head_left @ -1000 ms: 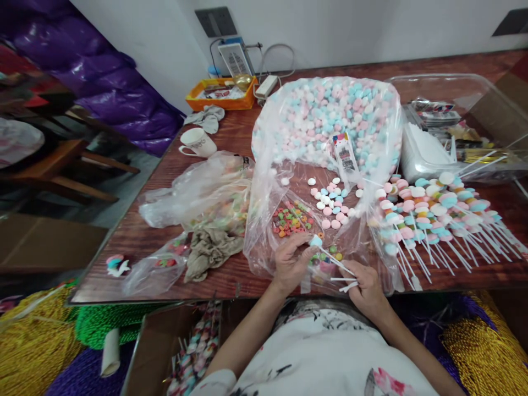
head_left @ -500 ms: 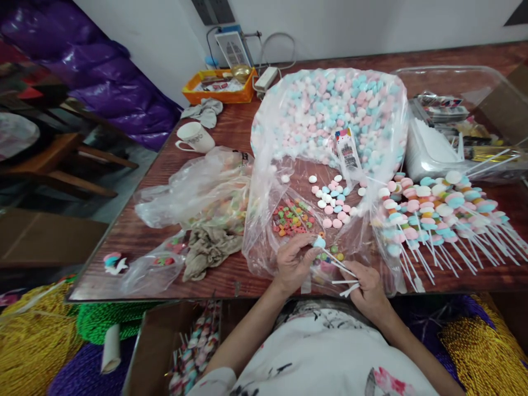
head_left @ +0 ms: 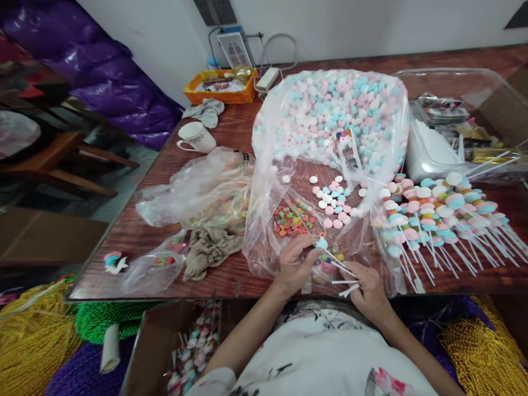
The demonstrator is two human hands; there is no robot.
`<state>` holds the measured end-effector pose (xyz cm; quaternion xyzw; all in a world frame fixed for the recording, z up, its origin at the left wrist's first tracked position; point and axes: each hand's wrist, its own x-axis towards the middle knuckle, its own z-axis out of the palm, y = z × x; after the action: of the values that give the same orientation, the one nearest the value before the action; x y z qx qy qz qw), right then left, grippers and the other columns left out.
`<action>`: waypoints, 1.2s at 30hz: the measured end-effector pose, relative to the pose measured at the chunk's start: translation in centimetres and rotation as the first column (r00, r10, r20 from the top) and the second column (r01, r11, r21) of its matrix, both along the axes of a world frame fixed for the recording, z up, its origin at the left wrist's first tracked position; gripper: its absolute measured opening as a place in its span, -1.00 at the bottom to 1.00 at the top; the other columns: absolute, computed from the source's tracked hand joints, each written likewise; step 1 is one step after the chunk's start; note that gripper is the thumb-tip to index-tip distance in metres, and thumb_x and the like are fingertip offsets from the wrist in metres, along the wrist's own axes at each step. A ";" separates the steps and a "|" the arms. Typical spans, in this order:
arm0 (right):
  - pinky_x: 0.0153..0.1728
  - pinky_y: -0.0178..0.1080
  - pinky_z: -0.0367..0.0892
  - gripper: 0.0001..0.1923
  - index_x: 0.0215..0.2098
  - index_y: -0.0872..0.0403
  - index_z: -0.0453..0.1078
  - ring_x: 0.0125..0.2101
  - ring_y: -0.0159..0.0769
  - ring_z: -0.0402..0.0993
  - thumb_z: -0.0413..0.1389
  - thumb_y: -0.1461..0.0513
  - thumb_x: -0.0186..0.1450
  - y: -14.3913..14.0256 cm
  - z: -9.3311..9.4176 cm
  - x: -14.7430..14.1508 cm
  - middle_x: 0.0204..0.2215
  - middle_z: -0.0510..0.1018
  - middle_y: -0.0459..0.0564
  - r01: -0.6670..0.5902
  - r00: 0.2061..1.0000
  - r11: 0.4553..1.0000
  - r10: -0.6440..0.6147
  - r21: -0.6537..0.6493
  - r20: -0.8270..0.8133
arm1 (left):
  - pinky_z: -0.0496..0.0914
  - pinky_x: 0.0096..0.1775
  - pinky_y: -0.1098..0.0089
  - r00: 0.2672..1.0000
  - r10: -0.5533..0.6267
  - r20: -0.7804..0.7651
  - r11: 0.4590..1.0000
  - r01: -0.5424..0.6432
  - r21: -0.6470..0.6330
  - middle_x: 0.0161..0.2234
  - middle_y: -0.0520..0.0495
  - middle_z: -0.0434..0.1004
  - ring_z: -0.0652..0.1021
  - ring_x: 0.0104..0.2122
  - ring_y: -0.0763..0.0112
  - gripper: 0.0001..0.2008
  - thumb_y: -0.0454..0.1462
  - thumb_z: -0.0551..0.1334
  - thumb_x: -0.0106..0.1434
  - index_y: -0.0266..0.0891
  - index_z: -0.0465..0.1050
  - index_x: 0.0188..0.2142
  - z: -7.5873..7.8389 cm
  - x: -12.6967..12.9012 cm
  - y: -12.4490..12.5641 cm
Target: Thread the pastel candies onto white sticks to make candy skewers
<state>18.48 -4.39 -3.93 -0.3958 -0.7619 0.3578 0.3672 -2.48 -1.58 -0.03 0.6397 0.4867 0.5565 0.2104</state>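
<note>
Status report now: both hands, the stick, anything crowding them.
Left hand pinching blue candy at stick tip. Right hand gripping stick's lower end plus spare sticks. Loose ring candies and clear bag crowd the hands.

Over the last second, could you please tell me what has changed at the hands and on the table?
Very little. The left hand keeps pinching the pale blue candy at the tip of the stick, which has crept slightly up and to the right. The right hand still grips the white sticks. The candy bag, the finished skewers and the cup lie as before.
</note>
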 end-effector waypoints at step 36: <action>-0.27 -0.22 0.43 -0.70 -0.06 0.05 0.43 -0.30 -0.26 0.55 -0.06 0.38 0.35 0.3 1.0 -0.6 -0.29 0.60 -0.02 0.037 0.998 0.999 -0.038 0.024 0.042 | 0.57 -0.30 0.41 0.866 0.116 0.486 0.976 -0.008 -0.219 -0.25 -0.07 0.61 0.61 -0.32 0.39 -0.76 -0.29 0.42 0.08 -0.22 0.59 -0.21 -1.3 -0.6 -0.5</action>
<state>17.92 -4.12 -2.93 -0.4134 -0.7659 0.3336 0.3621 -3.03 -2.04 -1.37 0.4336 0.4928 0.6538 0.3765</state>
